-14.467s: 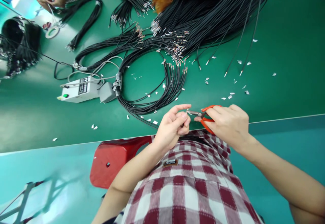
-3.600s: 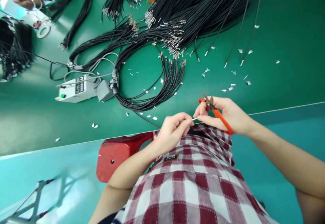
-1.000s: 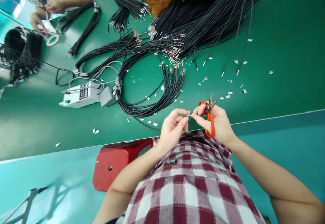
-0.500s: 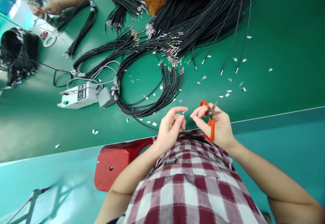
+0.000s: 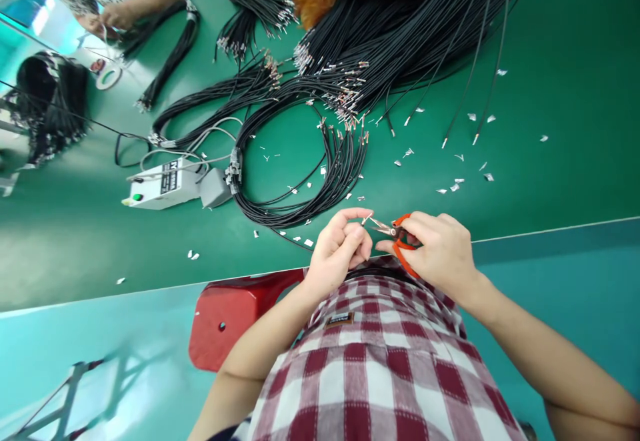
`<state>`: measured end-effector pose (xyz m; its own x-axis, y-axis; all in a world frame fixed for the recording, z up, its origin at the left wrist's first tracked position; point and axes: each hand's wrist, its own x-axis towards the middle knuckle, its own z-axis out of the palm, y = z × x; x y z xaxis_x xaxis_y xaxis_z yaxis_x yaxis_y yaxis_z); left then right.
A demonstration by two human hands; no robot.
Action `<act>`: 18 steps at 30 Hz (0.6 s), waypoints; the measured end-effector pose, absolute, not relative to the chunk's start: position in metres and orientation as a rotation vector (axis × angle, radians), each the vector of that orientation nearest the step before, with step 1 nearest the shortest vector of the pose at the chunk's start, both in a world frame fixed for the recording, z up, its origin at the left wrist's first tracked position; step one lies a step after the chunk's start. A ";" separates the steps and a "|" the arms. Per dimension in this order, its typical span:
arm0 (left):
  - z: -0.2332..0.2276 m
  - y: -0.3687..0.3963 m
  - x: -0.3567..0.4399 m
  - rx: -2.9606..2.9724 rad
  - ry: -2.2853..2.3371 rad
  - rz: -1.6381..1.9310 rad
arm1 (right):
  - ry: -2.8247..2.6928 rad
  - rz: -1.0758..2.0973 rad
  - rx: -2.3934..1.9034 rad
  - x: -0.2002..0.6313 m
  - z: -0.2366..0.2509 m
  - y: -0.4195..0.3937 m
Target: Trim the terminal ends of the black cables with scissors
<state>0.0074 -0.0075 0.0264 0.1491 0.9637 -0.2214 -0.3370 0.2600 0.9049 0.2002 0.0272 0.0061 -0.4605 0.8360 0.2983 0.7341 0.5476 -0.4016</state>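
My left hand (image 5: pixel 340 247) pinches the metal-tipped end of a thin black wire (image 5: pixel 367 218) near the table's front edge. My right hand (image 5: pixel 440 251) grips orange-handled scissors (image 5: pixel 397 235), whose blades point left at that wire tip. Both hands sit close together above my checked shirt. A looped bundle of black wires (image 5: pixel 305 181) with metal terminals lies just beyond my hands on the green table (image 5: pixel 550 181).
A big heap of black wires (image 5: pixel 400 27) fills the far middle. A white control box (image 5: pixel 163 184) with a green button sits at left. Small metal offcuts (image 5: pixel 455 184) litter the mat. Another person's hands (image 5: pixel 107 17) work at far left. A red stool (image 5: pixel 235 314) stands below the table edge.
The scissors have swung from pointing up and away to pointing left, blades at the wire tip in my left hand. Before, my right fingers were pinching at the tip.
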 end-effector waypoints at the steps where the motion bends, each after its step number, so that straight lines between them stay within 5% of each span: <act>1: 0.027 -0.008 0.007 0.820 0.969 1.095 | -2.335 0.274 -1.263 0.200 0.007 0.028; 18: 0.030 -0.010 0.008 0.832 0.968 1.053 | -2.376 0.171 -1.224 0.201 0.011 0.028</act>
